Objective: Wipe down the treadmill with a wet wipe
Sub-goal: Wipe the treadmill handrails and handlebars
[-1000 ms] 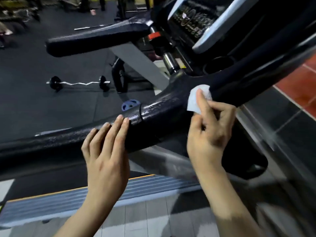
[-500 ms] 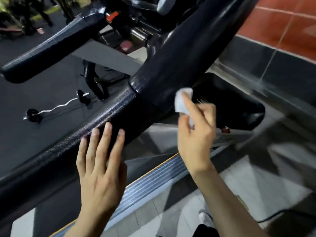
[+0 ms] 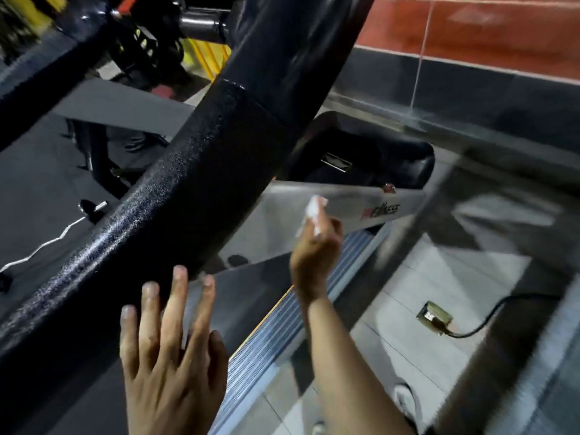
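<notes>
The treadmill's thick black textured handrail (image 3: 175,196) runs diagonally from lower left to upper centre. Below it slants a grey upright (image 3: 354,211) with a logo, down toward the ribbed side rail (image 3: 282,324). My right hand (image 3: 315,249) reaches under the handrail and pinches a small white wet wipe (image 3: 312,211) against the grey upright. My left hand (image 3: 169,350) is raised with straight, spread fingers, its fingertips at the lower edge of the black handrail, holding nothing.
A red and dark tiled wall (image 3: 470,42) stands at the right. A floor socket with a black cable (image 3: 436,318) lies on the grey tiles. A curl bar (image 3: 47,240) lies on the dark gym floor at left. My shoe (image 3: 405,400) shows below.
My right hand has carried the wipe off the black handrail joint and down onto the grey upright. My view has swung down and right. My left hand stays flat by the handrail.
</notes>
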The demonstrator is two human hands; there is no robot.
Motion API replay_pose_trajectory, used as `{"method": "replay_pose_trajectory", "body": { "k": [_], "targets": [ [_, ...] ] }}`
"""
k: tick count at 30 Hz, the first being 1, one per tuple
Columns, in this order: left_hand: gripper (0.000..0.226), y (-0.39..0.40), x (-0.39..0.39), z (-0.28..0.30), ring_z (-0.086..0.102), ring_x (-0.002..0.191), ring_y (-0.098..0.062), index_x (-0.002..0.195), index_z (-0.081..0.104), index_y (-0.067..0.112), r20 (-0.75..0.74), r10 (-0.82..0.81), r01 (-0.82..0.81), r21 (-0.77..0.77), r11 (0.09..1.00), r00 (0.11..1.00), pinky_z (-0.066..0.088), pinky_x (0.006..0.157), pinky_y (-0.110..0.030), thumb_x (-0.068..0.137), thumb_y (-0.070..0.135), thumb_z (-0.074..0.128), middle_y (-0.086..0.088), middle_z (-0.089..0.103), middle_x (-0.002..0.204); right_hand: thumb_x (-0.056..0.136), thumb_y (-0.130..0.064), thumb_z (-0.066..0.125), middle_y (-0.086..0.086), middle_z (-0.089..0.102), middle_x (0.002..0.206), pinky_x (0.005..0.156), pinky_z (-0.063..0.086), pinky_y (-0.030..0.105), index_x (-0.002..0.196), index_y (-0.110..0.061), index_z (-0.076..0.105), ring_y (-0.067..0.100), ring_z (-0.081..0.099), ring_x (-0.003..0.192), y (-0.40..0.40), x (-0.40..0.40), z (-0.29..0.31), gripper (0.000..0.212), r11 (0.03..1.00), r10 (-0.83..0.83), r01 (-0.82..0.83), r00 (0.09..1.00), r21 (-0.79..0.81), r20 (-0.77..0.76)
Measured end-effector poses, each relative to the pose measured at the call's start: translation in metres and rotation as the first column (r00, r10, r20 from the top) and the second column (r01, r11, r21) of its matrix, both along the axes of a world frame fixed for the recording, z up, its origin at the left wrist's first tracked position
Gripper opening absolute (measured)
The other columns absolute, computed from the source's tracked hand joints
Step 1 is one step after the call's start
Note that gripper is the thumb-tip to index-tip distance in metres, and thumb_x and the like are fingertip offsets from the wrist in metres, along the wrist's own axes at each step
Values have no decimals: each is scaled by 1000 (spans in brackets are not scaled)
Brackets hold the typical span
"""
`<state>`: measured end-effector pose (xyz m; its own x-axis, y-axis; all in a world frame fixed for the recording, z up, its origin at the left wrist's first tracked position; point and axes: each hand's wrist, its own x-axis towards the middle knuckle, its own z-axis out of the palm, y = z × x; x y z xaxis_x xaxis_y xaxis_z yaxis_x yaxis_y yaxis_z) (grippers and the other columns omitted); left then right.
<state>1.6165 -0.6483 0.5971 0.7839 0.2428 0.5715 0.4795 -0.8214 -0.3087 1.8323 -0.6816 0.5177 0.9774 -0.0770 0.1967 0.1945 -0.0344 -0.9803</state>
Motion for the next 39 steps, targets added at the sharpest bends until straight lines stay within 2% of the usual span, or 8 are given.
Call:
{"method": "replay_pose_trajectory", "body": {
  "k": [3, 9, 15, 21, 25, 28, 34, 39],
  "targets": [
    [60, -1, 4, -1, 25, 152, -39, 146, 53, 9, 18, 4, -4, -31, 1000, 1000, 17, 124, -56, 86, 12, 57, -16, 35, 162, 99, -5, 53, 20, 59, 94, 70, 45, 16, 114, 0, 70, -15, 54, 77, -2, 32, -9, 23, 992, -56, 73, 987, 106, -153],
    [64, 0, 4, 0, 18, 154, -39, 150, 47, 9, -12, -11, 10, -66, 998, 1000, 14, 123, -58, 87, 12, 58, -16, 31, 163, 95, 3, 52, 6, 50, 100, 77, 53, 33, 134, -3, 59, 14, 57, 86, 18, -52, 38, 41, 980, 125, -167, 941, 110, 314],
    [64, -1, 5, 2, 17, 154, -40, 148, 49, 6, 7, -22, 23, -99, 995, 1000, 12, 124, -58, 85, 10, 60, -18, 32, 162, 96, -9, 52, 7, 60, 100, 78, 52, 29, 129, -10, 65, 26, 63, 90, 1, 19, -28, 36, 998, -67, 66, 995, -6, -74],
    [59, -5, 19, 4, 17, 154, -40, 149, 46, 2, 11, -98, 99, -177, 979, 995, 11, 124, -57, 92, 10, 55, -23, 30, 162, 98, -16, 59, 2, 64, 115, 96, 48, 22, 134, -10, 62, 15, 65, 103, 29, -119, 12, 36, 992, 128, -130, 974, -4, 189],
    [60, -8, 48, 20, 13, 156, -36, 153, 42, 6, -36, -233, 220, -224, 949, 972, 9, 126, -53, 93, 10, 47, -16, 23, 166, 90, -2, 66, 8, 68, 123, 107, 35, 15, 128, -7, 65, 19, 60, 114, 22, -58, -27, 38, 994, 28, -13, 991, -111, 131],
    [63, -8, 81, 9, 18, 155, -38, 153, 39, 3, -114, -303, 280, -179, 943, 946, 15, 126, -54, 91, 4, 47, -17, 28, 164, 87, -7, 60, 13, 68, 114, 95, 52, 44, 123, -8, 66, 30, 63, 107, 8, -6, -47, 37, 993, -109, 99, 979, -63, -171],
    [49, 3, 146, -32, 24, 153, -39, 151, 42, 2, -103, -330, 309, -181, 934, 938, 22, 123, -56, 104, 13, 34, -21, 35, 160, 93, -14, 51, 10, 59, 115, 97, 49, 23, 121, -4, 63, 17, 57, 104, 0, -36, -22, 32, 992, 128, -127, 979, -18, 160],
    [58, -5, 176, -49, 27, 151, -40, 150, 45, 0, -137, -346, 319, -186, 929, 928, 22, 123, -57, 92, 2, 48, -21, 40, 157, 99, -15, 51, 3, 60, 112, 102, 44, 21, 133, -10, 62, 18, 60, 108, -7, 73, -64, 36, 994, 51, -45, 997, -101, 55]
  ]
}}
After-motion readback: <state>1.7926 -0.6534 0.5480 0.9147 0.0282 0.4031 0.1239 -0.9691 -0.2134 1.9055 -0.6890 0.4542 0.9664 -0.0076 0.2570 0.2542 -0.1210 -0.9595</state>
